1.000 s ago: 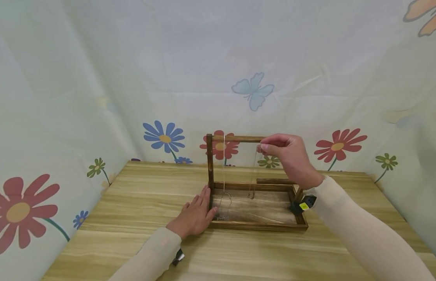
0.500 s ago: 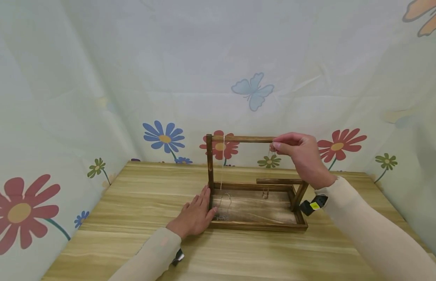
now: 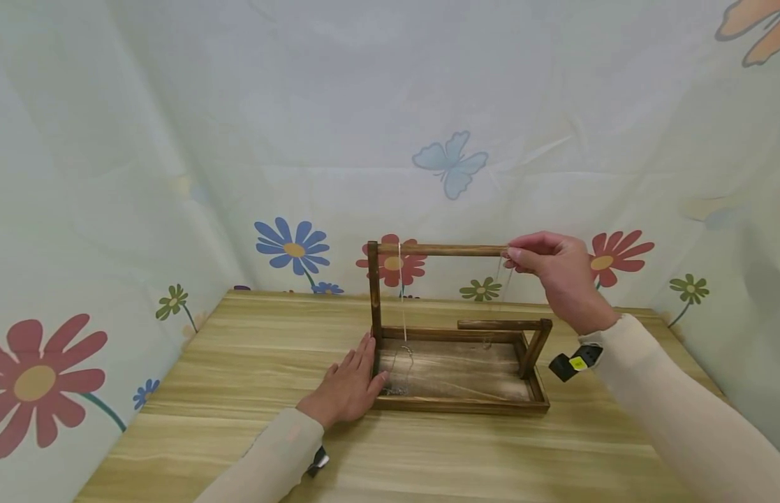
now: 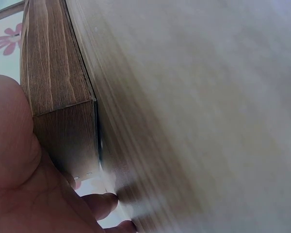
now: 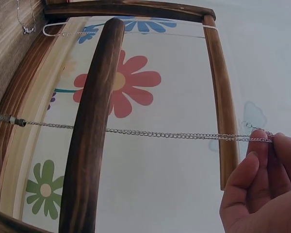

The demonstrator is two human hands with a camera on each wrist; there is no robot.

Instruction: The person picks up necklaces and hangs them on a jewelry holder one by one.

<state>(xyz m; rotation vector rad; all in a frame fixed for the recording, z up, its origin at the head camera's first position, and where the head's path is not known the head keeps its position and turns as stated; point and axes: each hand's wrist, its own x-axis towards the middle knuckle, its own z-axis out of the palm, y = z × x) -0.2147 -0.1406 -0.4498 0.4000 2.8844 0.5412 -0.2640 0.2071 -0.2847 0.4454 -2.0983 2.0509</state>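
A dark wooden jewelry stand has two bars above a shallow tray. With thumb and fingers, my right hand pinches the top of a silver chain necklace beside the upper bar's free right end. Its doubled chain hangs down past the lower bar, with small dark and silvery pieces at the bottom. My left hand lies against the tray's left side, fingers extended; its thumb reaches over the rim. From the upper bar's left part hangs another necklace, pale along its upper length.
The stand rests on a light wood-grain table. Behind it hangs a pale backdrop printed with flowers and butterflies. The left upright carries the upper bar; a short right upright carries the lower one.
My right hand has moved right along the upper bar to its free end, carrying the chain necklace. The left hand stays against the tray.
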